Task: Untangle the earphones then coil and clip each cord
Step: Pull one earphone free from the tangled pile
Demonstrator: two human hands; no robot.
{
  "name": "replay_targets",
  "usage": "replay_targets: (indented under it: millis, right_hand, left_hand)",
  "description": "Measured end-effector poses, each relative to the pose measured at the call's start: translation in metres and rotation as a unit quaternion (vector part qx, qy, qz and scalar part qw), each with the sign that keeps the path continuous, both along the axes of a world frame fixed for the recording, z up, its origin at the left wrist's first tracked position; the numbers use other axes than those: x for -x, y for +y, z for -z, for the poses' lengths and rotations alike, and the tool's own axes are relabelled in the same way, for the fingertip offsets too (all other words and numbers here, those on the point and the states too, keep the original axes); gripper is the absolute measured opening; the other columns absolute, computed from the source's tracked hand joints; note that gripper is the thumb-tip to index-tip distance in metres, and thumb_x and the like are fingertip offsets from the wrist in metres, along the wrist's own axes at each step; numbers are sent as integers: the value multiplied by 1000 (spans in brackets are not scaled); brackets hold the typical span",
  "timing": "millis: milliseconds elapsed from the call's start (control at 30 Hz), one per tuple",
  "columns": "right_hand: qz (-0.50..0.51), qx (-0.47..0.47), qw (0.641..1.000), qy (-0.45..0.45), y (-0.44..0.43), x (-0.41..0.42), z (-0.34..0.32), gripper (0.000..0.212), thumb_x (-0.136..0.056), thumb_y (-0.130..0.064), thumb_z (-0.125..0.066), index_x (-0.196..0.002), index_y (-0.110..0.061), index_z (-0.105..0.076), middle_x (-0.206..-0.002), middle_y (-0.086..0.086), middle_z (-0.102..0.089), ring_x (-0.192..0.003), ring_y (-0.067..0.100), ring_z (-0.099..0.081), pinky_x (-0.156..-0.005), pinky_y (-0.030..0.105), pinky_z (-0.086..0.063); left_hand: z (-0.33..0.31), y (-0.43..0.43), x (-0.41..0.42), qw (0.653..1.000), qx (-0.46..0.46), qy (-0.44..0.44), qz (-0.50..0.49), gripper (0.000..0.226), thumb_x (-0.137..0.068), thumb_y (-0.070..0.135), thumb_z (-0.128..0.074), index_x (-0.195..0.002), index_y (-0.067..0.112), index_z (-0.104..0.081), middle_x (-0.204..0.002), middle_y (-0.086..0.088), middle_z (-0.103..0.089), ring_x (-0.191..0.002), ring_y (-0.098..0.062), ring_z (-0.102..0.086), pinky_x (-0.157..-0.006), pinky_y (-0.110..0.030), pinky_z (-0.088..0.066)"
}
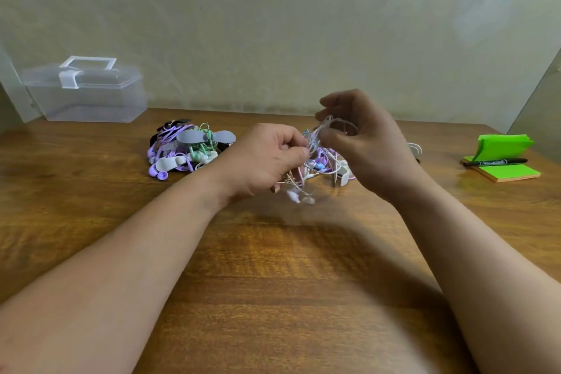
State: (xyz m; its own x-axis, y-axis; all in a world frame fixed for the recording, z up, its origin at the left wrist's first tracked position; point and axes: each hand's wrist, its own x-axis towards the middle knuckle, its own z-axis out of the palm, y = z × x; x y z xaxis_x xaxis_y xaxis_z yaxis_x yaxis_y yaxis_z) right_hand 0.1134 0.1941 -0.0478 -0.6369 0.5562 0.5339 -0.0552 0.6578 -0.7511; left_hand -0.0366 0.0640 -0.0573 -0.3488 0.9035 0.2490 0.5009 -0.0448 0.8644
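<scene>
Above the middle of the wooden table (273,282), both my hands work on a white earphone cord (315,136). My left hand (264,158) pinches the cord near its loops, and two white earbuds (299,196) dangle blurred below it. My right hand (361,143) holds loops of the same cord between thumb and curled fingers. Behind the hands lies a tangle of pink, blue and white earphones (324,165) with a white clip (343,174). To the left sits a pile of purple and green earphones (185,150) with grey clips.
A clear plastic box (88,91) with a lid stands at the back left. At the right lie a green sticky-note pad (507,171) and a black marker (494,162). A wall runs close behind the table.
</scene>
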Motion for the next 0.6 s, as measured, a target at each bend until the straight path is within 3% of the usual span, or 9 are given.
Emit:
replay_targets:
  millis: [67, 167, 267, 367, 433, 500, 600]
  right_hand:
    - [-5, 39, 999, 27, 1, 3, 5, 44, -91, -11, -79, -130, -22, -61, -114, -2, -72, -106, 11, -72, -94, 41, -61]
    - [15, 105, 991, 86, -1, 9, 7, 47, -90, -21, -82, -130, -23, -57, -117, 4, -68, -105, 17, -73, -84, 41, -64]
    - [102, 179, 970, 126, 4, 11, 6, 21, -99, -33, -69, -112, -22, -56, -113, 6, -68, -93, 18, -76, -74, 40, -65]
    - [200, 81, 972, 89, 10, 6, 2, 12, -93, -37, -65, -88, -27, -60, -82, -7, -66, -75, 18, -65, -74, 44, -59]
    - [154, 12, 984, 90, -1, 5, -1, 15, -94, -31, -69, -82, -22, -65, -66, -11, -58, -63, 9, -53, -63, 31, -49]
    - [83, -12, 995, 57, -19, 6, -2, 20, -96, -30, -72, -79, -21, -69, -60, -10, -60, -57, 8, -50, -56, 27, -42]
    - [49, -23, 998, -8, -27, 13, 8, 14, -95, -34, -76, -87, -23, -74, -70, -5, -70, -61, 7, -58, -56, 22, -44]
  left_hand:
    - [-1, -2, -1, 995, 4, -89, 51, 11, -102, 10, -62, -94, 4, -66, -74, -14, -67, -50, -18, -41, -41, -23, -40]
    - [-2, -2, -2, 982, -16, -174, 66, 12, -102, 9, -60, -101, -3, -64, -69, -7, -66, -43, -10, -37, -37, -19, -34]
    - [-3, -1, 2, 971, -54, -227, 45, 12, -103, 7, -57, -106, -2, -64, -66, -4, -64, -40, -5, -35, -37, -19, -29]
    - [-4, 1, 5, 970, -82, -227, 0, 17, -102, 7, -58, -109, -7, -65, -67, -3, -66, -42, -7, -33, -38, -19, -31]
    - [-3, 3, 4, 971, -96, -217, -22, 14, -101, 7, -60, -102, -5, -67, -67, -5, -67, -44, -11, -36, -38, -20, -32]
    - [-1, 5, 3, 976, -101, -188, -34, 14, -101, 7, -61, -95, -3, -69, -66, -7, -68, -44, -13, -42, -38, -20, -35]
    - [5, 5, 4, 992, -79, -88, -50, 21, -101, 8, -63, -81, 7, -71, -68, -7, -72, -47, -12, -49, -44, -23, -41]
